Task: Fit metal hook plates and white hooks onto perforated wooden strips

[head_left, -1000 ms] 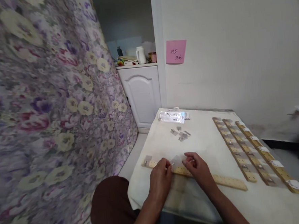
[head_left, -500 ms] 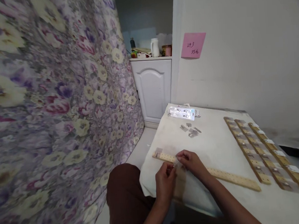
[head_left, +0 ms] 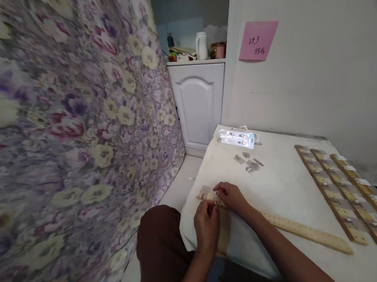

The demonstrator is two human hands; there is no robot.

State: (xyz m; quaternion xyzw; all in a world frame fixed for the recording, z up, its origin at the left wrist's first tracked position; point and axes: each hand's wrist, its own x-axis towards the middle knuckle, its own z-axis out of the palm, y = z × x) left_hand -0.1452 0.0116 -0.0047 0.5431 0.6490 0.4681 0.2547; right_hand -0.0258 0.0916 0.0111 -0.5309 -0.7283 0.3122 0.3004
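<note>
A long pale wooden strip (head_left: 305, 231) with rows of small holes lies slantwise across the white-covered table, passing beneath my hands. Close to its left end sits a clear piece with a metal clip (head_left: 205, 192). My left hand (head_left: 207, 227) is closed in a pinch at the strip's near side. From the far side, my right hand (head_left: 232, 196) pinches too, fingertips almost meeting the left ones. Between them is a small clear plastic piece with a shiny metal part (head_left: 216, 199), mostly covered by fingers. Whether it touches the strip I cannot tell.
Several loose clear pieces (head_left: 252, 166) lie farther back on the table, with a clear blister pack (head_left: 236, 138) behind them. Three wooden strips (head_left: 327, 188) bearing clear pieces stand at the right. A floral curtain (head_left: 80, 143) hangs at left. My knee (head_left: 163, 244) is beside the table edge.
Both hands have moved left along the strip with the small clear piece, closer to the piece at its left end. The camera view has shifted slightly.
</note>
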